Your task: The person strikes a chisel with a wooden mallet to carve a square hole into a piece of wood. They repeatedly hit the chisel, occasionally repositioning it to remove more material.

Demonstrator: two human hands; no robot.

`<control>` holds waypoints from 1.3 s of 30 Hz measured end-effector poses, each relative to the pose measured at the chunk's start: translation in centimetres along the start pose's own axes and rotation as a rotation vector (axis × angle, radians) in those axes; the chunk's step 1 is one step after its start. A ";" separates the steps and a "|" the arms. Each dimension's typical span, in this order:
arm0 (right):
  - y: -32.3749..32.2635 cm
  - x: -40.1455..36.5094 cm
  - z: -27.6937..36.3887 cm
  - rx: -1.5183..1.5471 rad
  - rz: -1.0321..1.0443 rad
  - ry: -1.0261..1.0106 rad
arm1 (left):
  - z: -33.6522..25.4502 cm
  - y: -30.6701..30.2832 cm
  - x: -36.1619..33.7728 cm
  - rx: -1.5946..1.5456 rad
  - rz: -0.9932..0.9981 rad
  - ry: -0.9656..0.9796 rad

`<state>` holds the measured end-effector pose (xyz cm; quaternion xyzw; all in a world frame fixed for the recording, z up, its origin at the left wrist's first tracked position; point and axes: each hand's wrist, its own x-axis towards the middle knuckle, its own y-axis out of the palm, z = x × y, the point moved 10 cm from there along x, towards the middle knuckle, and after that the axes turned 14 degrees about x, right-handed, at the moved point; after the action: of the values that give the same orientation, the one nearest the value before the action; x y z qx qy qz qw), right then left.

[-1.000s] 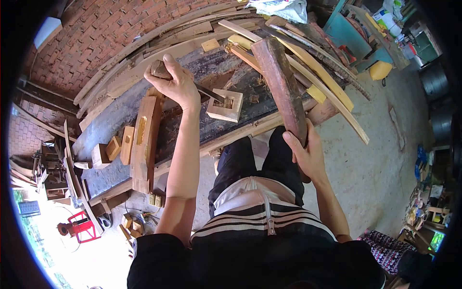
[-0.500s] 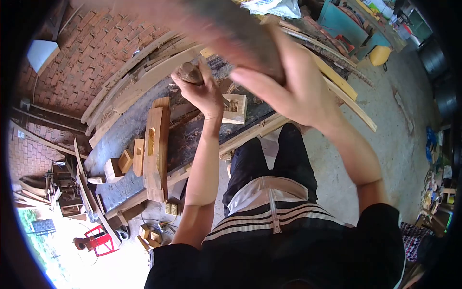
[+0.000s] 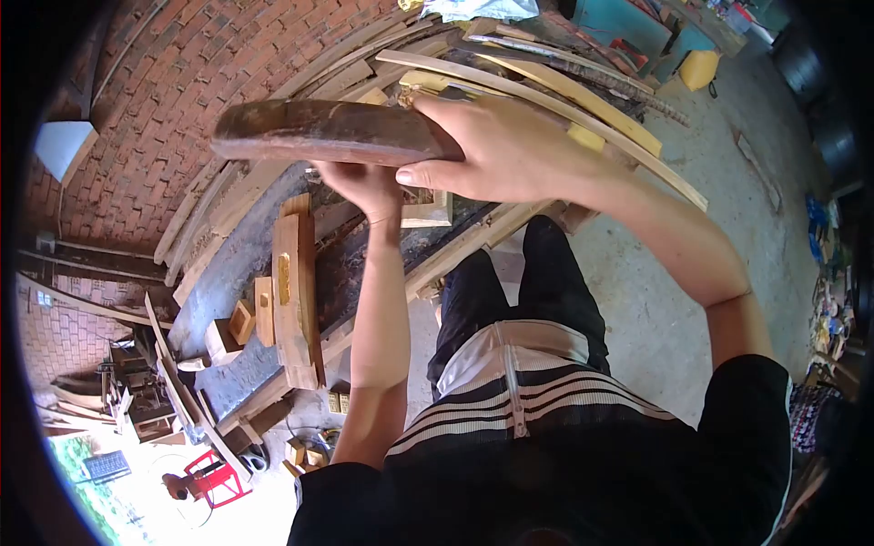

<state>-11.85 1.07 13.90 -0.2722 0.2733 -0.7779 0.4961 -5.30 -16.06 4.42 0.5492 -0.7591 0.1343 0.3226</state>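
My right hand (image 3: 510, 150) is closed round the near end of a thick, dark wooden club (image 3: 319, 130), which extends leftward across the view. Beneath the club, my left hand (image 3: 366, 193) is partly covered; its fingers are curled, and the chisel whose round wooden handle showed in the earlier frame is hidden. Just right of the left wrist lies a pale wooden block (image 3: 430, 216), its hollow mostly covered by the hands and club. A thicker timber (image 3: 296, 318) with a slot lies further left on the dark bench (image 3: 350, 273).
Small wood blocks (image 3: 264, 309) sit left of the slotted timber. Long boards (image 3: 546, 109) lie beyond the hands, near a brick wall (image 3: 209, 64). A red stool (image 3: 218, 482) stands at the lower left, and a yellow container (image 3: 699, 69) at the upper right.
My right hand has brought the club down and left, now level over my left hand. The club covers the round handle end that showed before. The view has shifted slightly.
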 end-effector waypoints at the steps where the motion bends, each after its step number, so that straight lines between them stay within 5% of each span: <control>1: 0.2 -0.7 -0.3 -0.003 -0.001 0.003 | -1.3 -1.1 0.6 0.181 -0.069 0.111; 2: -0.1 -1.4 -0.7 0.065 -0.102 -0.049 | -0.6 -2.4 1.0 0.117 -0.128 0.022; 3: -0.2 -2.2 -1.5 0.139 -0.201 -0.105 | -1.0 -4.4 1.8 0.297 -0.316 0.132; 5: -0.3 -3.7 -2.3 0.089 -0.299 -0.204 | 1.6 -7.4 1.1 0.100 -0.392 -0.283; 7: 2.4 -5.8 -6.7 0.517 -0.086 0.347 | 7.3 -12.4 1.3 0.242 -0.561 -0.252; 11: 2.3 -8.1 -8.1 0.539 -0.150 0.336 | 6.9 -12.4 0.0 0.016 -0.534 -0.416; 19: 1.5 -8.6 -7.9 0.532 -0.245 0.258 | 1.8 -7.8 2.4 -0.083 -0.234 -0.170; 27: 2.8 -8.0 -8.7 0.441 -0.168 0.350 | 1.6 -6.5 2.0 -0.054 -0.248 -0.133; 32: 2.6 -5.4 -7.0 0.483 -0.101 0.276 | 1.3 -5.6 2.0 0.049 -0.267 -0.112; 34: -0.9 -3.5 -1.6 0.319 -0.370 -0.281 | 0.4 -5.4 2.1 0.227 -0.308 0.000; 37: -3.5 -1.2 2.6 0.364 -0.298 -0.264 | -0.9 -3.8 1.1 0.277 -0.232 0.111; 39: -4.6 -0.8 6.1 0.313 -0.345 -0.456 | 0.2 -3.0 0.6 -0.046 -0.240 -0.090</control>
<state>-10.23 2.51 21.28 -0.4021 -0.0180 -0.8021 0.4412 -2.75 -17.71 4.23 0.6341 -0.7044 0.0526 0.3146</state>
